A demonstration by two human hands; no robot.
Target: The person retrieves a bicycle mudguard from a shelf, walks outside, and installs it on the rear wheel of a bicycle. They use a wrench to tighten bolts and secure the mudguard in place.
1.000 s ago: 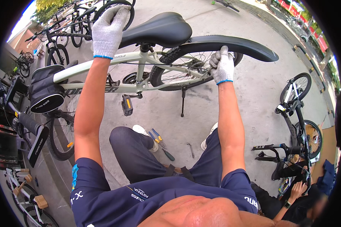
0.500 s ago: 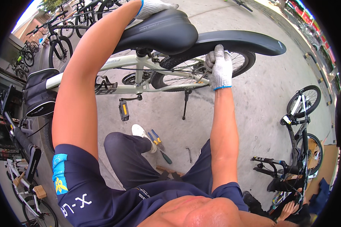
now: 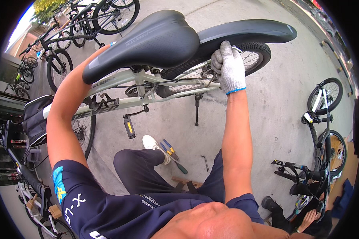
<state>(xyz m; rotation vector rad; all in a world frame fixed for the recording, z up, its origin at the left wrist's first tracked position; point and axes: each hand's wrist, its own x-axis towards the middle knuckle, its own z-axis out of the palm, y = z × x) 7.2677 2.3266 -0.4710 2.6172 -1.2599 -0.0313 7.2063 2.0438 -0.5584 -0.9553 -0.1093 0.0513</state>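
A pale green-white bicycle frame (image 3: 125, 104) stands across in front of me, with a black saddle (image 3: 147, 42) high at its middle. My left arm reaches behind the saddle; only a sliver of the glove's blue cuff shows, and the fingers are hidden. My right hand (image 3: 230, 71), in a grey-white glove, is closed beside the rear wheel (image 3: 259, 55), just below the black mudguard (image 3: 247, 31). Its thumb points up toward the mudguard's underside. A bent metal piece (image 3: 237, 49) shows beside the fingers; what they grip is hidden.
Pliers (image 3: 170, 149), a green-handled screwdriver (image 3: 182, 168) and a hex key (image 3: 205, 162) lie on the concrete by my white shoe (image 3: 153, 145). The kickstand (image 3: 197, 111) points down. More bicycles stand at left; another bicycle (image 3: 319, 135) is at right, near another person's hands (image 3: 309, 219).
My left hand has gone from above the saddle's far side to behind it, out of sight. The saddle appears higher and further left. My right hand keeps its place by the mudguard.
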